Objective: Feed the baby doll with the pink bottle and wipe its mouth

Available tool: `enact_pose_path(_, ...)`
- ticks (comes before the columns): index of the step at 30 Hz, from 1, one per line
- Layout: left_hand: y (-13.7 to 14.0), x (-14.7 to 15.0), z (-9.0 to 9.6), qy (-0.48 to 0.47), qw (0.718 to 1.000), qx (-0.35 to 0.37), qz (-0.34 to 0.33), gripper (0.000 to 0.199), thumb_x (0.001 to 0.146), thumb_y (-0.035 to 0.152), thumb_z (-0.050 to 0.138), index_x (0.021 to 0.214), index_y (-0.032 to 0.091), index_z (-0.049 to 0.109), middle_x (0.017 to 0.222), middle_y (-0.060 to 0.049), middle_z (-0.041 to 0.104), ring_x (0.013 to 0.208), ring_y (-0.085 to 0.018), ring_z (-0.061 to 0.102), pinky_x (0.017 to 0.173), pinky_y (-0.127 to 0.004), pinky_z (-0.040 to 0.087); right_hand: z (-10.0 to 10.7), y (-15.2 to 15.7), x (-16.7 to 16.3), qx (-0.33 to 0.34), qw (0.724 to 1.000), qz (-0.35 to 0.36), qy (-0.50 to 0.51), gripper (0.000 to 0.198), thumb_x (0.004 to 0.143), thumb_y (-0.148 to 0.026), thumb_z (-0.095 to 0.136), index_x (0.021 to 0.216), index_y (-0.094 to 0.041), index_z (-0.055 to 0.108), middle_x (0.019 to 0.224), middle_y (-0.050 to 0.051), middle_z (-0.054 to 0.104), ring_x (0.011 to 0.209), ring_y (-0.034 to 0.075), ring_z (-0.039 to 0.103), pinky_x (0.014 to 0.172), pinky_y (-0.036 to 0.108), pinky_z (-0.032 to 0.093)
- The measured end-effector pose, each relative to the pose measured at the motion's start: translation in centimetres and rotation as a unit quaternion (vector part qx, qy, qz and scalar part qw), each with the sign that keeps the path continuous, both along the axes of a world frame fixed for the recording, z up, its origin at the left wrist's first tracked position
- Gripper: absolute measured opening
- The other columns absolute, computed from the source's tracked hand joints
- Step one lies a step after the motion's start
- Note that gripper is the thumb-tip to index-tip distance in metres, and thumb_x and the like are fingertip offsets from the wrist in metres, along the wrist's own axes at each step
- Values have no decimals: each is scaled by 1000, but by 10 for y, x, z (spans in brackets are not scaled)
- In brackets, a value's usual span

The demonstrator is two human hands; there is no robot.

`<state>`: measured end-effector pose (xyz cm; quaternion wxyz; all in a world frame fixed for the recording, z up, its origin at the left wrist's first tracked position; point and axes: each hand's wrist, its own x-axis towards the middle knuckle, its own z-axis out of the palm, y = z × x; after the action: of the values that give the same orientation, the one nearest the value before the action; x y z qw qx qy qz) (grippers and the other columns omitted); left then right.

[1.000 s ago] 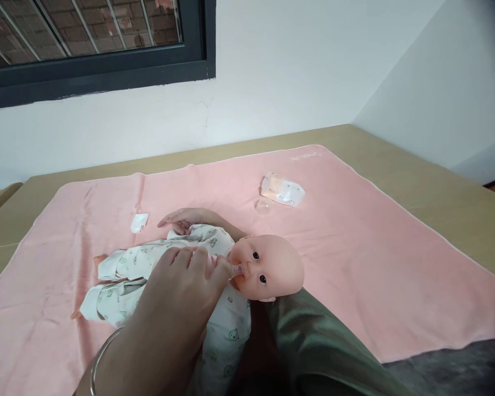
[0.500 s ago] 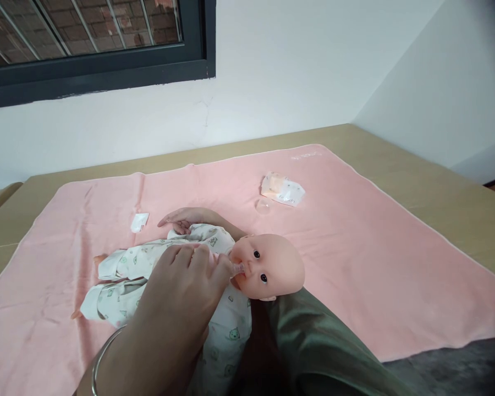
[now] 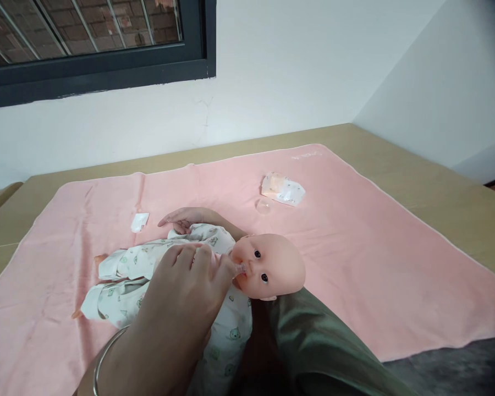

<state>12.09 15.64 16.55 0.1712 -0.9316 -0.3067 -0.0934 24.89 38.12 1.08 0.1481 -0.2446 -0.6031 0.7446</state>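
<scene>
A bald baby doll [image 3: 278,264] in a white printed outfit lies on its back with its head to the right. My left hand [image 3: 190,280], a bangle on its wrist, reaches across the doll's chest with its fingers closed round a feeding bottle [image 3: 240,269]. Only the clear teat, at the doll's mouth, and a bit of pink show; the rest is hidden by the hand. Behind the doll's neck my right arm passes, and my right hand [image 3: 181,218] comes out along its far side, fingers stretched out beside the doll's hand.
The pink blanket [image 3: 355,247] covers much of the wooden surface [image 3: 429,176]. On it lie a crumpled wrapper [image 3: 282,188], a clear dome cap [image 3: 263,206] and a small white packet [image 3: 139,222]. Green cloth [image 3: 317,330] is below the doll's head. A wall and window stand behind.
Almost nothing differs. The left hand and the doll's head have shifted very slightly to the right in view, with the teat still at the mouth.
</scene>
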Motion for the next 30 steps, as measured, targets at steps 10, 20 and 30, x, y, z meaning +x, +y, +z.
enact_pose_path(10,-1,0,0,-7,1000,-10,-18,49,94,-9,48,130,15,70,101,-12,78,94,-32,79,84,-46,67,-5,-1,1,-14,999,-19,30,38,114,-41,63,139,-16,77,84,1,58,73,12,48,68,23,45)
enact_pose_path(20,2,1,-1,-9,1000,-21,-6,46,91,-10,49,119,17,73,100,-11,78,92,-31,78,84,-45,66,-2,-4,0,-19,999,-31,28,35,114,-38,64,137,-16,78,84,1,57,73,12,49,69,23,45)
enact_pose_path(30,-2,4,-2,-9,1000,-18,12,48,91,-10,50,123,16,75,102,-12,80,96,-33,80,83,-48,68,11,-11,2,-7,999,-38,13,39,118,-30,57,148,-10,73,81,0,56,75,11,49,70,22,46)
